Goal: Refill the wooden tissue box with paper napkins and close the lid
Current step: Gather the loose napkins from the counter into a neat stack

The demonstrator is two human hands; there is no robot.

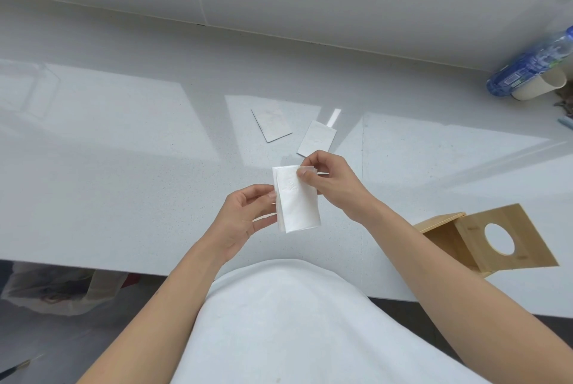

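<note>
Your left hand [245,216] and right hand [328,182] pinch the white folded paper napkin stack [297,200] mid-frame; next, I judge, load the open bamboo tissue box [483,238] lower right.

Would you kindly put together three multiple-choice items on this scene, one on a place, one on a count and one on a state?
1. Where does the wooden tissue box stand?
A. on the counter by the right forearm
B. against the far wall
C. on the floor

2. How many flat napkin packs lie on the counter beyond the hands?
A. none
B. two
C. five

3. How is the box's lid?
A. shut
B. swung open
C. missing

Key: 1 A, it sits at the near counter edge on the right. 2 B, two lie side by side. 3 B, the panel with the round hole stands away from the box.
</note>
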